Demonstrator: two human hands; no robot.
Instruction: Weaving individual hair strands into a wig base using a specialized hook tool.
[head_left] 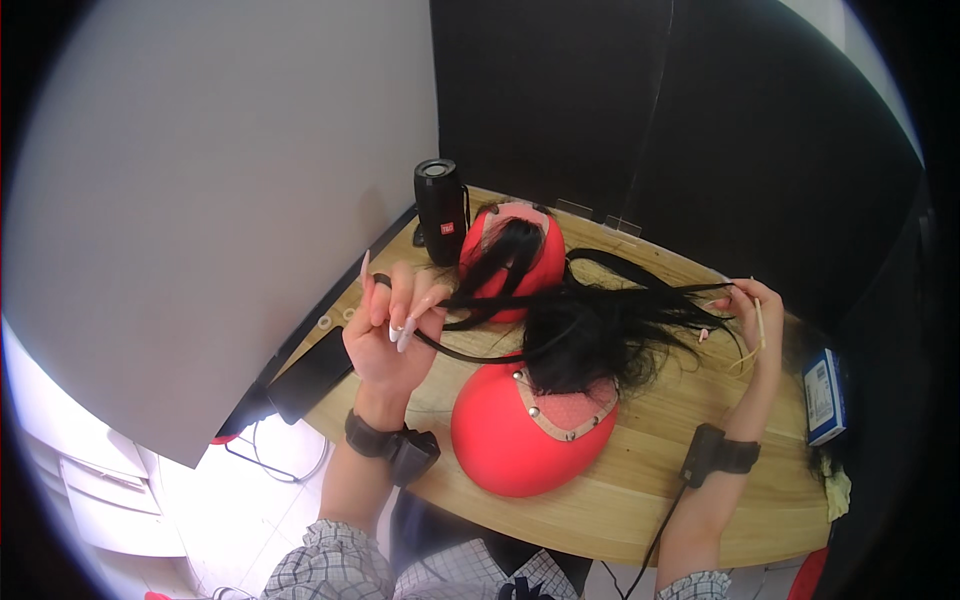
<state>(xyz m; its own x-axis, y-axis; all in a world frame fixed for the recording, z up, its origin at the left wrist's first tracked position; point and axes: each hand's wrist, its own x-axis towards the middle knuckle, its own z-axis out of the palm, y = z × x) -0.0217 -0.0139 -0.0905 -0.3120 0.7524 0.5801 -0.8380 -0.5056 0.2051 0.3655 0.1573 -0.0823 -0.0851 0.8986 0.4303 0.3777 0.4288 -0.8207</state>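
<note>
A red rounded head form [500,440] sits at the table's near edge, with a pink mesh patch [575,412] pinned on it by its pale studded border. Black hair [565,345] rises from the mesh and spreads to both sides. My left hand [398,330] is closed, its long-nailed fingers pinching a thin lock on the left; a dark band circles one finger. Off to the right, my right hand [748,302] pinches the end of a stretched lock. Pale thin bands [759,325] hang at that hand. Both forearms wear black strapped devices.
Behind stands a second red form [550,262] with mesh and black hair. A black cylindrical speaker [440,212] is beside it. A dark flat device [312,375] lies at the left edge, a blue-and-white box [824,397] at the right. Grey and black panels enclose the wooden table [740,500].
</note>
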